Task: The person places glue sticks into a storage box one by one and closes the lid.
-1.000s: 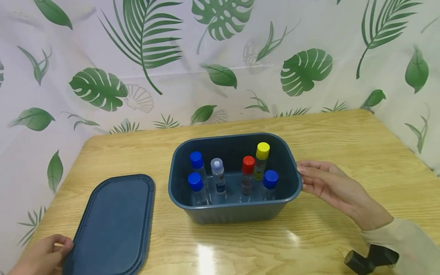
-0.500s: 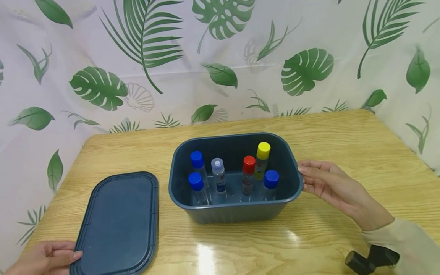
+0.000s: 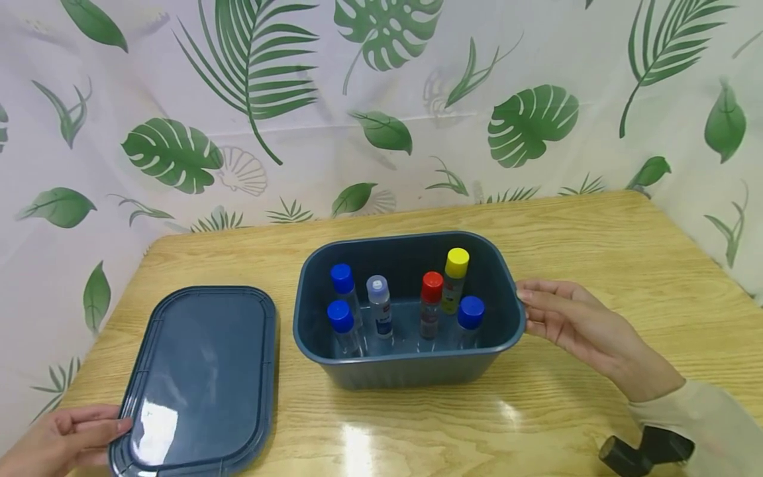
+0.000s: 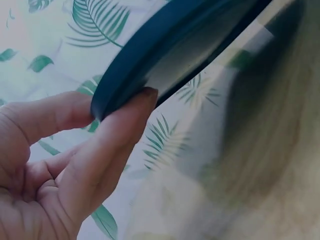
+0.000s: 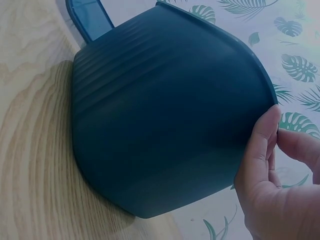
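Observation:
My left hand [image 3: 68, 436] pinches the near left edge of a dark blue lid [image 3: 205, 371] in the head view. In the left wrist view, thumb and fingers grip the edge of the lid [image 4: 132, 65], which is tilted and raised off the table. On the right, my right hand [image 3: 587, 334] holds the rim of a deep blue storage bin [image 3: 411, 374] between thumb and fingers; the right wrist view shows this grip on the bin [image 5: 165, 120] too. Inside stand several small clear bottles, among them a red-capped bottle [image 3: 430, 308] and a yellow-capped bottle [image 3: 456, 275].
The bin stands on a wooden table [image 3: 322, 430]. A white cloth with green leaf prints [image 3: 417, 165] hangs behind and beside the table. A black wrist mount [image 3: 646, 450] sits at the right sleeve [image 3: 703, 424].
The left hand has changed its hold on the lid's edge, the thumb now over the top. The lid has shifted slightly and tilted, catching a bright reflection. Bin and right hand stay put.

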The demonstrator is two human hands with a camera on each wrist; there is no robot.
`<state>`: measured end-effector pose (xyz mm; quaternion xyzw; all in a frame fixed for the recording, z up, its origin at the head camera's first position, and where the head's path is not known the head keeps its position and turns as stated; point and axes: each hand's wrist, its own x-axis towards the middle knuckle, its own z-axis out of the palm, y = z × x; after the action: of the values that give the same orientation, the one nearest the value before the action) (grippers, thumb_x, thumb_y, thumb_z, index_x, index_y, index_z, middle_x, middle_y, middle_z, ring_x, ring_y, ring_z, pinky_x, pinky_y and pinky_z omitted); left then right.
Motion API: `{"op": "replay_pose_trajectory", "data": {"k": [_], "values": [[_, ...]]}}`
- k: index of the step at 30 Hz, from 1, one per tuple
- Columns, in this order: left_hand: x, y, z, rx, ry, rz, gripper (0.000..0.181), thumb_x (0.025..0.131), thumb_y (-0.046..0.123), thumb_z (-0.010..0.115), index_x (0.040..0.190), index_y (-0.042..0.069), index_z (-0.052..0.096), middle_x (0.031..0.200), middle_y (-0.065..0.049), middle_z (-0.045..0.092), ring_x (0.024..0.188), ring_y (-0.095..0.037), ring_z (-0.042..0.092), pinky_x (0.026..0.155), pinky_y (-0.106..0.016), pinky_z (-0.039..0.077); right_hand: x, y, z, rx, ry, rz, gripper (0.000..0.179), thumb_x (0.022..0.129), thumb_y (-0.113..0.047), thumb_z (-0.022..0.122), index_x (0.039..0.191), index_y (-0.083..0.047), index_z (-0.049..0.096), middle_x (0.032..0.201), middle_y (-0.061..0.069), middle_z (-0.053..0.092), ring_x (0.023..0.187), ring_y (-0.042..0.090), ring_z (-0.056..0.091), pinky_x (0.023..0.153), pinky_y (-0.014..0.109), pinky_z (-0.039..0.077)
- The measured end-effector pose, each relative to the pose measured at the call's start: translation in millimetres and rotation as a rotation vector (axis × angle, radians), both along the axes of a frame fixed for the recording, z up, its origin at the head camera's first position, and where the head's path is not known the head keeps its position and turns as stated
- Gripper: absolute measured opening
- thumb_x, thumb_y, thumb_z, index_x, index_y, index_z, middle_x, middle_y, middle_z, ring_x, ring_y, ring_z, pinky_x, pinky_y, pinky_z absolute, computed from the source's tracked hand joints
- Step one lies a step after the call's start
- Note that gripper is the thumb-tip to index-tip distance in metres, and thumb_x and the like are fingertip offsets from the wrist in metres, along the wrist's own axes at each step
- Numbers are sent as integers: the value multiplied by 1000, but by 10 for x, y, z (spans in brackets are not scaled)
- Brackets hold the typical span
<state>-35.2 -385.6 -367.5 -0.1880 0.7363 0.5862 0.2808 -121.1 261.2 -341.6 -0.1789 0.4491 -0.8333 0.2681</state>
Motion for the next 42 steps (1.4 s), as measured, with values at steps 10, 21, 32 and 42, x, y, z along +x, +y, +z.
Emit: {"op": "replay_pose_trajectory", "data": {"k": [10, 21, 32, 42], "values": [[-74, 100, 151, -267, 175, 52, 39, 96, 9, 58, 121, -20, 52, 92, -12, 73, 79, -17, 71, 72, -38, 59, -3, 9, -4, -2, 0, 6, 36, 102, 7, 31, 118, 3, 63, 109, 11, 67, 99, 20, 66, 86, 30, 55], [-217, 46, 112, -556, 268, 42, 83, 97, 44, 54, 141, -20, 25, 105, -32, 65, 79, -23, 70, 75, -40, 58, -18, 32, 3, -14, 0, 38, 37, 102, 7, 29, 121, 2, 61, 113, 11, 66, 102, 19, 65, 88, 30, 54], [-206, 365, 296, -786, 751, 132, 45, 96, 20, 61, 129, -11, 53, 104, -33, 65, 65, 14, 58, 53, -19, 54, -24, 54, -6, -16, -1, 53, 38, 102, 7, 29, 121, 2, 61, 114, 11, 66, 103, 19, 65, 88, 30, 54], [-237, 764, 551, -993, 997, 131, 33, 90, 7, 67, 116, -13, 63, 105, -37, 62, 76, 1, 68, 58, -2, 43, -31, 93, -2, 9, 10, 45, 39, 103, 7, 29, 122, 1, 62, 113, 11, 67, 101, 19, 66, 87, 29, 54]]}}
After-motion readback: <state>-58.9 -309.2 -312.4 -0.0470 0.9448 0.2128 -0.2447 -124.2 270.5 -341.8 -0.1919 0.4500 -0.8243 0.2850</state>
